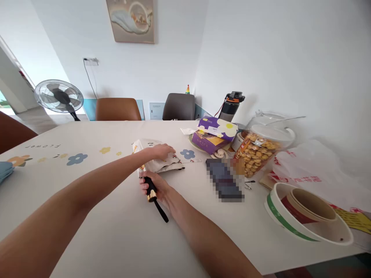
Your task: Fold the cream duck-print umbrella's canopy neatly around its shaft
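A folded umbrella with a white printed canopy lies on the white table. My left hand rests on top of the canopy, fingers laid flat over the fabric. My right hand is closed around the umbrella's black handle, which has a gold band. A black wrist strap trails from the handle toward me across the table.
A purple box, a clear jar of snacks, a black and orange bottle, a blurred dark object, paper bowls and a white plastic bag crowd the right side. Chairs and a fan stand behind.
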Action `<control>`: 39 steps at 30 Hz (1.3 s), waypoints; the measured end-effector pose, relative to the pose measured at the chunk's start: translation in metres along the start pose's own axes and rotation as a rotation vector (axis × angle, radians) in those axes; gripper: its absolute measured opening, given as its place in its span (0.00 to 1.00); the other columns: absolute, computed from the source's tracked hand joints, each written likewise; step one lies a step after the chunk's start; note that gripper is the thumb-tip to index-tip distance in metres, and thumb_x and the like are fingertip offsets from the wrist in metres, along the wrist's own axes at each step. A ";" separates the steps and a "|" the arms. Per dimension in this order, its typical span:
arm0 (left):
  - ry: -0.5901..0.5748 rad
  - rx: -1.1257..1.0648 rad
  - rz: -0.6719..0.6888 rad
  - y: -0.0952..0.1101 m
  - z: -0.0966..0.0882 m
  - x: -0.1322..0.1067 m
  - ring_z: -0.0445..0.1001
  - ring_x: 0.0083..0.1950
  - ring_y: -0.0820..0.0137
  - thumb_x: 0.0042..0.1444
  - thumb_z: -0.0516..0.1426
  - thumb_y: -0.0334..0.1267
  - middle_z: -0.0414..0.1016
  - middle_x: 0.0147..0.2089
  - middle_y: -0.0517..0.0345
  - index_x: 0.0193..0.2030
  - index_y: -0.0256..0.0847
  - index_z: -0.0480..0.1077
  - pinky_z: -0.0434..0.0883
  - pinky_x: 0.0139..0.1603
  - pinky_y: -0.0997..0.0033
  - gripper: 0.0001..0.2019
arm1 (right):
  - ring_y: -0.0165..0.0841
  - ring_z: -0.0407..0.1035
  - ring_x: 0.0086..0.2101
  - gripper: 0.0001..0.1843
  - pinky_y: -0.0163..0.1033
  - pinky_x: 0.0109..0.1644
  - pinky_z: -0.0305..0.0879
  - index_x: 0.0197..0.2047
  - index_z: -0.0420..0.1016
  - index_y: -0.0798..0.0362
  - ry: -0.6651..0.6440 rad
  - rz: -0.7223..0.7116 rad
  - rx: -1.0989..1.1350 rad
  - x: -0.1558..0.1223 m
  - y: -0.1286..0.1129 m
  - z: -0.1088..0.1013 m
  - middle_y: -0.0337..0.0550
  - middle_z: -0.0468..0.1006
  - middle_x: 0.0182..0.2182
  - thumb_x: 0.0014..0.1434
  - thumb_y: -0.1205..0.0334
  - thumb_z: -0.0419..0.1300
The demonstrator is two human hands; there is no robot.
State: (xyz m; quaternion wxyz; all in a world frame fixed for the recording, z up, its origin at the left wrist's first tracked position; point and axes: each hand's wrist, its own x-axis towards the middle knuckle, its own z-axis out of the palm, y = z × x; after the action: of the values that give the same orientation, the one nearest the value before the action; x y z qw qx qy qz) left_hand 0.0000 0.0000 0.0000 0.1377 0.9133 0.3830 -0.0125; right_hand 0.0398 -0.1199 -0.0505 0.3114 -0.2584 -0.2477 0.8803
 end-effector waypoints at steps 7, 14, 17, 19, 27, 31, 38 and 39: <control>0.152 0.038 -0.053 0.008 -0.001 0.017 0.69 0.48 0.61 0.51 0.53 0.31 0.75 0.44 0.50 0.35 0.41 0.75 0.60 0.52 0.62 0.09 | 0.18 0.53 0.16 0.13 0.27 0.18 0.53 0.26 0.59 0.54 -0.029 0.009 0.013 0.001 -0.002 -0.002 0.28 0.60 0.20 0.45 0.63 0.62; 0.687 -0.227 -0.130 -0.001 -0.052 -0.048 0.70 0.43 0.68 0.57 0.48 0.37 0.73 0.47 0.57 0.43 0.44 0.70 0.64 0.46 0.69 0.12 | 0.17 0.53 0.16 0.11 0.27 0.17 0.53 0.30 0.63 0.55 0.048 -0.034 -0.005 0.001 -0.002 -0.001 0.34 0.68 0.25 0.46 0.64 0.62; 0.916 -0.402 -0.171 -0.019 -0.051 -0.104 0.71 0.39 0.70 0.55 0.51 0.36 0.74 0.40 0.59 0.39 0.44 0.71 0.65 0.42 0.73 0.09 | 0.17 0.53 0.16 0.11 0.26 0.17 0.53 0.29 0.62 0.56 0.064 -0.021 -0.004 0.001 -0.002 0.000 0.32 0.66 0.23 0.46 0.64 0.63; 0.985 -0.420 -0.324 -0.034 -0.038 -0.141 0.72 0.34 0.71 0.54 0.52 0.37 0.74 0.37 0.60 0.37 0.45 0.70 0.65 0.37 0.74 0.07 | 0.17 0.53 0.16 0.12 0.26 0.17 0.53 0.28 0.61 0.55 0.058 -0.014 0.009 0.000 -0.002 0.001 0.30 0.64 0.22 0.46 0.65 0.63; 0.970 -0.700 -0.597 -0.070 0.033 -0.198 0.70 0.33 0.72 0.50 0.56 0.39 0.74 0.34 0.60 0.33 0.44 0.72 0.66 0.33 0.77 0.05 | 0.17 0.50 0.15 0.20 0.26 0.15 0.53 0.26 0.60 0.55 0.009 0.010 0.040 -0.003 -0.005 0.004 0.30 0.59 0.19 0.50 0.49 0.62; 0.973 -0.891 -0.543 -0.070 0.047 -0.191 0.70 0.37 0.72 0.50 0.56 0.38 0.74 0.39 0.58 0.33 0.42 0.73 0.68 0.37 0.78 0.06 | 0.19 0.45 0.12 0.30 0.26 0.12 0.48 0.21 0.56 0.53 0.061 0.113 0.026 0.000 -0.008 0.003 0.28 0.51 0.14 0.52 0.32 0.47; 0.991 -0.611 -0.546 -0.078 0.053 -0.203 0.71 0.41 0.71 0.49 0.52 0.35 0.75 0.41 0.62 0.34 0.44 0.70 0.67 0.45 0.73 0.08 | 0.19 0.48 0.13 0.17 0.28 0.14 0.52 0.24 0.58 0.53 0.093 0.030 -0.023 0.002 -0.005 0.004 0.28 0.56 0.17 0.54 0.51 0.56; 0.991 -0.563 -0.547 -0.080 0.055 -0.204 0.71 0.43 0.70 0.48 0.51 0.34 0.75 0.41 0.62 0.34 0.45 0.70 0.67 0.45 0.73 0.08 | 0.19 0.49 0.13 0.15 0.28 0.14 0.52 0.25 0.58 0.53 0.088 0.012 -0.028 0.001 -0.004 0.004 0.28 0.57 0.18 0.54 0.54 0.57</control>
State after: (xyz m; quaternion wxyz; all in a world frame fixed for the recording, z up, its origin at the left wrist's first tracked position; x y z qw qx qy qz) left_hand -0.1959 -0.1029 -0.0465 0.1707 0.6086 0.6094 0.4786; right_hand 0.0383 -0.1176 -0.0460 0.3133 -0.3027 -0.2445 0.8663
